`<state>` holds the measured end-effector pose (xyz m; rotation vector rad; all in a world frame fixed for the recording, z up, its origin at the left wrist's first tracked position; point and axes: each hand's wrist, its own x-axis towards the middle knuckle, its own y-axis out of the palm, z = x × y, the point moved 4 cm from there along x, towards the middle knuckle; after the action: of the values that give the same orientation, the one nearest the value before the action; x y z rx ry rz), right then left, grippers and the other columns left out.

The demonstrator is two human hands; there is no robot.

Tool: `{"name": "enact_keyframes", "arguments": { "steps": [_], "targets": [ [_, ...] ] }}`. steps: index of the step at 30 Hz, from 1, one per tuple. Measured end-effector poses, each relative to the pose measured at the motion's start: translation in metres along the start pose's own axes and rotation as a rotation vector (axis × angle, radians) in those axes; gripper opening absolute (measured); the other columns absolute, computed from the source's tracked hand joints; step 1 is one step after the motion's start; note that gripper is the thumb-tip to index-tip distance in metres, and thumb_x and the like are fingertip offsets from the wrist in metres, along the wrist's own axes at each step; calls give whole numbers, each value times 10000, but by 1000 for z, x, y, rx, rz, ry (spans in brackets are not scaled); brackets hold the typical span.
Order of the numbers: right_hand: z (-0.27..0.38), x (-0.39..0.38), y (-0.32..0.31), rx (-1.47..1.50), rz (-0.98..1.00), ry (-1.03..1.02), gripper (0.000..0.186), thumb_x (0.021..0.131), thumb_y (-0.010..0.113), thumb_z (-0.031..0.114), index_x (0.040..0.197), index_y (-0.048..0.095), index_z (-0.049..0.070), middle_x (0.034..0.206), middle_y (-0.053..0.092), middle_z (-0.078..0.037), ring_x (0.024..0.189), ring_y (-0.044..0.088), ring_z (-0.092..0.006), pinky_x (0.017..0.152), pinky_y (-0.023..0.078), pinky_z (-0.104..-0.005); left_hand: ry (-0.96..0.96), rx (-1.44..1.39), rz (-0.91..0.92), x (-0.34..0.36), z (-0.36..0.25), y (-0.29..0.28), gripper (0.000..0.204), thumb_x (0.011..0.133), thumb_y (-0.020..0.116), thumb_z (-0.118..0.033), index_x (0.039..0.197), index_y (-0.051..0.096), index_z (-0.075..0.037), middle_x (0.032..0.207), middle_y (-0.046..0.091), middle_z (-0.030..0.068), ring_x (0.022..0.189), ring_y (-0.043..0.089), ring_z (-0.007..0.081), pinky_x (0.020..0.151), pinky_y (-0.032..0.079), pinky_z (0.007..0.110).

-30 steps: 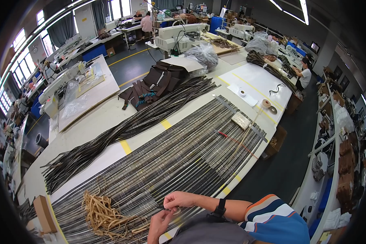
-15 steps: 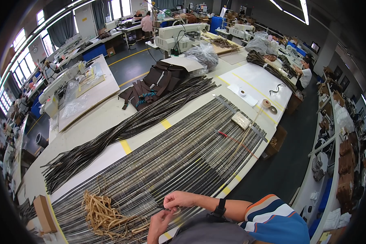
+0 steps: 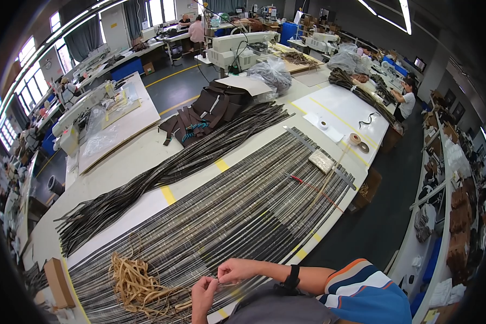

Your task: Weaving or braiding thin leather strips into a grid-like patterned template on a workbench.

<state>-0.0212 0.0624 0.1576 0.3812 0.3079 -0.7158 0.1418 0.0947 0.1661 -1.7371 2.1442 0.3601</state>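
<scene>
Many dark grey and brown flat strips (image 3: 210, 216) lie side by side in long rows on the white table. Over their near edge, both of my hands meet with the fingertips close together. My left hand (image 3: 204, 292) is pinched closed, and so is my right hand (image 3: 237, 270), which wears a black wristband. Whatever sits between the fingertips is too small to make out. A loose tangle of tan strips (image 3: 134, 278) rests on the rows to the left of my hands.
A thick bundle of dark strips (image 3: 162, 170) lies beyond the rows. Metal bars (image 3: 302, 139), a wrapped block (image 3: 321, 161), a red-handled tool (image 3: 296, 178) and tape rolls (image 3: 355, 139) are at the far right. Dark brown bags (image 3: 210, 108) and a sewing machine (image 3: 232, 51) stand behind.
My left hand has shifted a little to the left, and my right hand has dropped slightly. The fingers, overlapping before, now meet at their tips.
</scene>
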Motion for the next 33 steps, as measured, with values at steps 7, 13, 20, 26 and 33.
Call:
{"name": "enact_keyframes", "arguments": {
  "steps": [7,13,20,26,33],
  "targets": [
    [2,-3,-2,-9,-39,53,288,856,638,266,969,601,4,798,614,-54,667,598,-113,560,484,-261,17,70,13,-1,-1,0,158,885,590,-124,814,583,17,691,589,32,620,548,91,593,466,240],
    [26,-14,-1,-114,8,-151,384,848,654,337,1010,605,-7,923,629,-77,882,601,-174,777,479,-321,46,168,67,-5,1,3,175,876,607,-153,823,601,14,685,597,18,636,539,78,601,433,230],
    [42,-3,3,-283,-56,-208,267,874,625,257,1007,636,25,928,642,-58,873,597,-143,774,481,-292,38,208,87,-20,-16,-2,224,867,633,-216,876,630,8,683,600,24,637,519,82,596,426,250],
    [24,-13,6,-115,-67,-25,228,930,548,221,922,628,7,796,629,-28,684,598,-92,644,475,-235,155,285,168,-21,-39,7,250,885,609,-236,926,607,11,724,604,74,649,535,122,599,442,286],
    [24,7,24,-373,-9,-195,255,915,553,269,925,619,23,737,590,-43,670,542,-136,615,439,-289,45,94,-7,-45,-23,-11,180,865,607,-149,839,609,29,701,614,35,633,554,86,588,443,240]
  ]
}}
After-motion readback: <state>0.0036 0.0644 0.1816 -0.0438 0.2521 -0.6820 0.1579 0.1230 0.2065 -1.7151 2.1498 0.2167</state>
